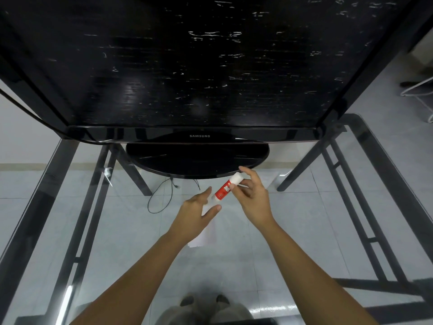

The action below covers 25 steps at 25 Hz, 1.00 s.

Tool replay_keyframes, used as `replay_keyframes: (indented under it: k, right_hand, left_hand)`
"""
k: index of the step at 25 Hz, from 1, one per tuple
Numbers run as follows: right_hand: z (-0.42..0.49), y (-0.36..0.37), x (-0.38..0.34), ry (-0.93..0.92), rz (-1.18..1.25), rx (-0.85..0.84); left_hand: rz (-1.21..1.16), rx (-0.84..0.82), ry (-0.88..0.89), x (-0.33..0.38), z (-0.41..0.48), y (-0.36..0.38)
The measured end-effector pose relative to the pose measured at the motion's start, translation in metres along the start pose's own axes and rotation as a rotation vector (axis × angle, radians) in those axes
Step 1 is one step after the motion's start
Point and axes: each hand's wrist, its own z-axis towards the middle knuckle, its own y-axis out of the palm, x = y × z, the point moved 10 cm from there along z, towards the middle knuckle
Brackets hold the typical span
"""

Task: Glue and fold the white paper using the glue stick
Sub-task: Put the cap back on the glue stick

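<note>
A red and white glue stick (225,187) is tilted in the air above the glass table, white cap end up and to the right. My right hand (251,195) pinches it near the cap with thumb and fingers. My left hand (199,211) is just left of the stick's lower end, fingers spread, holding nothing; whether it touches the stick I cannot tell. The white paper (207,233) lies flat on the glass below my left hand, partly hidden by that hand and wrist.
A large black television (203,66) on an oval stand (196,160) fills the far half of the glass table (304,231). Dark metal table legs and a black cable show through the glass. My shoes appear at the bottom.
</note>
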Motion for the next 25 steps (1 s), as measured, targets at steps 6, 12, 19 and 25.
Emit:
replay_keyframes:
  k: [6, 12, 19, 25]
  right_hand:
    - [0.011, 0.002, 0.014, -0.032, -0.215, -0.024]
    - [0.01, 0.011, 0.021, -0.07, -0.349, -0.091]
    - [0.012, 0.016, 0.028, -0.06, -0.418, -0.149]
    - [0.005, 0.02, 0.031, -0.033, -0.457, -0.199]
  left_hand:
    - [0.248, 0.04, -0.119, -0.073, -0.006, -0.006]
    - [0.446, -0.055, -0.241, -0.12, -0.014, 0.005]
    - [0.491, -0.048, -0.26, -0.129, -0.019, 0.016]
    - [0.507, -0.058, -0.249, -0.127, -0.026, 0.014]
